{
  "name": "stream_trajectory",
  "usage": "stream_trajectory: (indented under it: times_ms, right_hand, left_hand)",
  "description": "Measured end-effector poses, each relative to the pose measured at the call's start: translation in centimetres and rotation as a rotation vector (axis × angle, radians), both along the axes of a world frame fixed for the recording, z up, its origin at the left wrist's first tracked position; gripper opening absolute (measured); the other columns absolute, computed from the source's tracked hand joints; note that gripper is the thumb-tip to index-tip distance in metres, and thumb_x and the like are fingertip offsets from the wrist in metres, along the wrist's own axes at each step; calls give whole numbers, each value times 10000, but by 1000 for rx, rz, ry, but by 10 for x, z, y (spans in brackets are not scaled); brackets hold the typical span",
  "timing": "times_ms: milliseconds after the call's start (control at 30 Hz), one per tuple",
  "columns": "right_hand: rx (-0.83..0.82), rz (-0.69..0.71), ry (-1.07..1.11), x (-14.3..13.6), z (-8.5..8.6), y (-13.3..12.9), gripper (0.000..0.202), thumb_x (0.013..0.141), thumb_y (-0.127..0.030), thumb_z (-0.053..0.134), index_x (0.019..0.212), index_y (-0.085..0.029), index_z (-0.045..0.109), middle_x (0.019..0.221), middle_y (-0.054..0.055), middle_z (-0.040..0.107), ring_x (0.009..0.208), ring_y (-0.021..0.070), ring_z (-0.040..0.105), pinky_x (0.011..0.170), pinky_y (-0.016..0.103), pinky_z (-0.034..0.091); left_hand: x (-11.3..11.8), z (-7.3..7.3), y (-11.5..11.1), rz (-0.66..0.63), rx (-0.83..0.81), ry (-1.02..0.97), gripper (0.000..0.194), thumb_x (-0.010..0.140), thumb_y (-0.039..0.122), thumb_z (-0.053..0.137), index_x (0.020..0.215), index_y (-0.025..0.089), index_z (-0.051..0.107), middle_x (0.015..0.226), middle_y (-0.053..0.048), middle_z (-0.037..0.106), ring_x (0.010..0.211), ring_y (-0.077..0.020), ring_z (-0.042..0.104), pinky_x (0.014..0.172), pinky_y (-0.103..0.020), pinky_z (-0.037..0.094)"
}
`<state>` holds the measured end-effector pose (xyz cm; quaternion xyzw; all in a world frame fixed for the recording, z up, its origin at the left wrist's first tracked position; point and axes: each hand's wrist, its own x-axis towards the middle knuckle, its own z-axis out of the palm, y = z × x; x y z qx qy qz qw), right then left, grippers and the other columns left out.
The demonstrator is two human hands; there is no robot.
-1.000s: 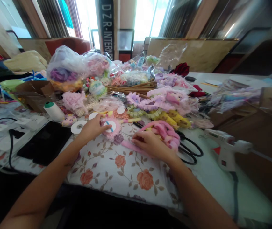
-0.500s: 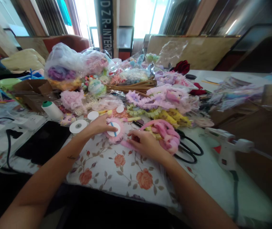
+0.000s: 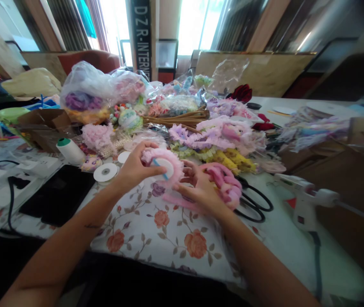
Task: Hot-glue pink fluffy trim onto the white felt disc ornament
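- Pink, fluffy trim rings the white disc [image 3: 164, 169], held above the flowered cloth [image 3: 131, 213] on the table.
- The left hand [image 3: 139, 166] has its grip closed on the disc, thumb across its face.
- The right hand [image 3: 197, 183] curves at the trim's right edge, its grip part-open; contact seems likely, though blur obscures it.
- Beside that hand lies the pink braided bundle [image 3: 225, 183].

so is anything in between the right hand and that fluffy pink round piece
Nothing visible: the right hand is right at the edge of the fluffy pink round piece with a white disc, held by the left hand. The flat pink fabric strip lies below, not between.
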<state>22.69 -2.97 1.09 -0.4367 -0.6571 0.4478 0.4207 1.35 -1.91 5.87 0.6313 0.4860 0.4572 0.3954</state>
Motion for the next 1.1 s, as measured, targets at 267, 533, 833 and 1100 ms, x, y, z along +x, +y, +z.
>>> stream_trajectory:
  times_ms: [267,533,833,1100]
  right_hand:
    - [-91,-18,-6,-4,3,-3,385,649,-401,821,931,-205,647,866,9,679,815,207,650,705,305,505]
    - [-300,-17,209,-5,-8,2,411,668,-386,807,993,-193,644,917,32,708,818,207,671,709,310,519]
    - [-288,-35,202,-6,-11,1,412,606,-333,854,944,-223,645,886,1,688,750,165,642,653,267,490]
    - [-156,-112,124,-16,-9,-1,568,577,-374,860,1056,-236,587,958,18,671,862,209,655,756,329,535]
  left_hand:
    - [18,-45,2,-133,0,-51,582,660,401,824,1138,212,551,1048,-47,614,863,-173,608,720,-270,499]
    - [4,-48,0,-257,247,51,336,775,387,750,1086,270,704,1410,-94,453,1407,-320,320,1171,-474,271]
    - [10,-72,4,-400,10,-353,425,808,287,732,1219,251,633,1219,-71,628,1119,-224,591,976,-349,492]
    - [8,-72,-8,-297,64,-291,439,820,250,720,1237,309,598,1288,-35,590,1177,-202,561,1006,-311,469]
